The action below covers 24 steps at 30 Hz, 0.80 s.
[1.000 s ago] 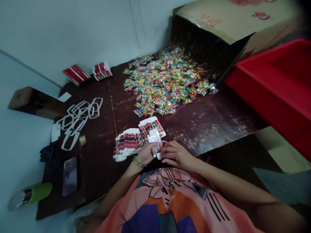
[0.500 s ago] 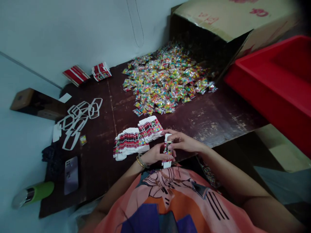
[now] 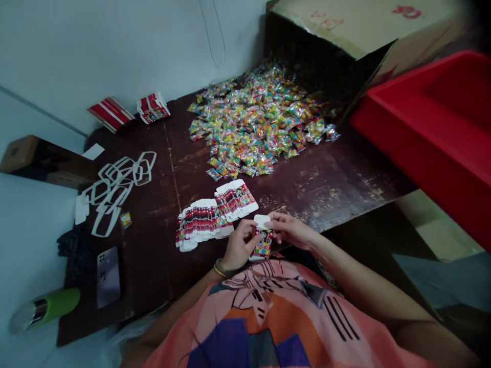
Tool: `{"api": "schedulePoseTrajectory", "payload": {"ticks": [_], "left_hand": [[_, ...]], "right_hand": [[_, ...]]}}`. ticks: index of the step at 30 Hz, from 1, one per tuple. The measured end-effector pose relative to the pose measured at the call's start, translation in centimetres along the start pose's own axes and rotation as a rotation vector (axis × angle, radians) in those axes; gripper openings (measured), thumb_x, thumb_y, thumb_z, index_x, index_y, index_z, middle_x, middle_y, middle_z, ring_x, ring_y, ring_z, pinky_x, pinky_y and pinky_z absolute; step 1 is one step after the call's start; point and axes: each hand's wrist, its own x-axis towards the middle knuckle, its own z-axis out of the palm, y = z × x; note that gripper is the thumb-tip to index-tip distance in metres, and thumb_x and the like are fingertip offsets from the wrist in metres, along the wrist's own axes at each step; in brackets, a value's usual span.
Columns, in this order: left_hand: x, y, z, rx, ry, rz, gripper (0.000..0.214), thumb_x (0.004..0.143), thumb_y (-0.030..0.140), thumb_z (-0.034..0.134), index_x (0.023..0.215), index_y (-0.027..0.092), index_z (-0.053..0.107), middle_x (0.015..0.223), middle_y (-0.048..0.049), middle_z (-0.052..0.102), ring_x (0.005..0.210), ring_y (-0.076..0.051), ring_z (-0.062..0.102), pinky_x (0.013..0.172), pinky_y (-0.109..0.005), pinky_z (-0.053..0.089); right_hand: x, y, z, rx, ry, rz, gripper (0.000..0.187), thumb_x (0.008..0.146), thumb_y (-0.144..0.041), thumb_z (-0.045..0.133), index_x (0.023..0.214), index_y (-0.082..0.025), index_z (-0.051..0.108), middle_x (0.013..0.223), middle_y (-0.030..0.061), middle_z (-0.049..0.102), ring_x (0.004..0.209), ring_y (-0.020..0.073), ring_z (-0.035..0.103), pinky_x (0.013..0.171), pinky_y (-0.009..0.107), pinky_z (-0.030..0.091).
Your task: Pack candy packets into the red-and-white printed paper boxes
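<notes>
Between my two hands, close to the table's front edge, is a small printed candy box (image 3: 263, 246) with a white flap at its top. My left hand (image 3: 242, 244) grips its left side, thumb across the printed front. The fingers of my right hand (image 3: 288, 229) pinch the white flap at the upper right. Just left of my hands lies a fanned row of flattened candy boxes (image 3: 199, 222), and a second fanned stack (image 3: 236, 199) overlaps its right end. Beyond them spreads a big heap of clear candy packets (image 3: 253, 122).
A cardboard carton (image 3: 345, 25) lies open behind the heap, with a red bin (image 3: 418, 133) at right. On the left are white paper bands (image 3: 118, 181), a phone (image 3: 108, 277), a green bottle (image 3: 57, 305), a brown box (image 3: 46, 161) and red-striped stacks (image 3: 111, 113).
The candy box has turned from its narrow side to its broad printed face. My left hand has shifted up its side, and my right fingers now hold the white flap.
</notes>
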Motion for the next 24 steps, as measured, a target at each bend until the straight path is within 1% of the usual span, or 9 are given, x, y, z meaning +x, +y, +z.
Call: {"api": "schedulePoseTrajectory", "payload": {"ticks": [2, 4, 5, 7, 10, 13, 16, 21, 24], "left_hand": [[-0.5, -0.1, -0.1, 0.057, -0.072, 0.002, 0.023, 0.081, 0.036, 0.063, 0.094, 0.018, 0.057, 0.069, 0.0017, 0.058, 0.065, -0.013, 0.054, 0.065, -0.023, 0.041], [-0.7, 0.0, -0.1, 0.053, -0.042, -0.013, 0.019, 0.083, 0.036, 0.059, 0.087, 0.017, 0.059, 0.072, 0.0004, 0.059, 0.067, -0.013, 0.054, 0.065, -0.023, 0.040], [-0.7, 0.2, 0.0, 0.012, -0.004, -0.042, 0.017, 0.084, 0.034, 0.058, 0.088, 0.018, 0.060, 0.074, 0.0002, 0.060, 0.068, -0.013, 0.054, 0.065, -0.023, 0.040], [-0.4, 0.6, 0.1, -0.166, 0.030, -0.158, 0.022, 0.081, 0.028, 0.059, 0.101, 0.020, 0.060, 0.076, 0.0011, 0.061, 0.069, -0.013, 0.054, 0.066, -0.023, 0.041], [0.0, 1.2, -0.1, -0.486, -0.078, -0.370, 0.052, 0.074, 0.017, 0.056, 0.125, 0.023, 0.052, 0.078, 0.0016, 0.063, 0.066, -0.012, 0.055, 0.067, -0.024, 0.043], [0.1, 1.5, -0.7, -0.630, -0.154, -0.480, 0.061, 0.069, 0.013, 0.053, 0.129, 0.020, 0.051, 0.085, -0.0023, 0.067, 0.069, -0.013, 0.058, 0.070, -0.026, 0.044], [-0.3, 1.7, -1.2, -0.637, -0.220, -0.473, 0.060, 0.071, 0.017, 0.058, 0.131, 0.017, 0.051, 0.102, -0.0080, 0.068, 0.083, -0.017, 0.061, 0.077, -0.029, 0.045], [-0.8, 1.9, -1.5, -0.430, -0.307, -0.357, 0.078, 0.071, 0.015, 0.069, 0.142, 0.017, 0.038, 0.123, -0.0107, 0.062, 0.104, -0.020, 0.058, 0.091, -0.031, 0.042], [-0.7, 1.2, -1.6, -0.463, -0.313, -0.375, 0.079, 0.072, 0.015, 0.068, 0.144, 0.017, 0.034, 0.124, -0.0116, 0.061, 0.107, -0.021, 0.057, 0.094, -0.033, 0.040]], "right_hand": [[0.0, -0.2, -0.2, -0.027, -0.060, 0.099, 0.034, 0.066, -0.033, 0.078, 0.088, -0.017, 0.057, 0.066, -0.0053, 0.059, 0.046, 0.0045, 0.051, 0.045, 0.016, 0.045], [0.0, -0.5, -0.1, -0.110, -0.111, 0.151, 0.034, 0.065, -0.033, 0.078, 0.089, -0.016, 0.061, 0.068, -0.0040, 0.061, 0.046, 0.0046, 0.051, 0.046, 0.017, 0.045], [0.0, -0.7, 0.2, -0.183, -0.116, 0.126, 0.031, 0.066, -0.033, 0.077, 0.087, -0.015, 0.063, 0.069, -0.0030, 0.062, 0.047, 0.0050, 0.051, 0.047, 0.018, 0.045], [-0.2, -1.1, 1.0, -0.392, -0.069, -0.056, 0.023, 0.074, -0.035, 0.071, 0.082, -0.014, 0.067, 0.074, 0.0003, 0.063, 0.054, 0.0074, 0.054, 0.053, 0.021, 0.046], [-1.1, -1.5, 2.8, -0.704, 0.015, -0.381, 0.033, 0.090, -0.037, 0.054, 0.073, -0.014, 0.071, 0.081, 0.0046, 0.065, 0.070, 0.0123, 0.059, 0.064, 0.025, 0.047], [-1.7, -1.4, 3.8, -0.811, 0.004, -0.449, 0.030, 0.091, -0.036, 0.054, 0.081, -0.017, 0.074, 0.087, 0.0059, 0.068, 0.078, 0.0155, 0.061, 0.071, 0.028, 0.048], [-1.4, -1.4, 3.5, -0.766, -0.004, -0.417, 0.021, 0.085, -0.035, 0.063, 0.091, -0.020, 0.076, 0.092, 0.0062, 0.069, 0.083, 0.0167, 0.063, 0.074, 0.028, 0.049], [-0.5, -1.9, 2.1, -0.743, -0.033, -0.336, 0.023, 0.084, -0.036, 0.064, 0.091, -0.018, 0.076, 0.082, 0.0049, 0.068, 0.072, 0.0145, 0.062, 0.067, 0.027, 0.050], [-1.1, -1.7, 2.2, -0.866, -0.091, -0.442, 0.025, 0.090, -0.034, 0.057, 0.102, -0.020, 0.074, 0.091, 0.0065, 0.067, 0.083, 0.0159, 0.062, 0.075, 0.028, 0.049]]}}
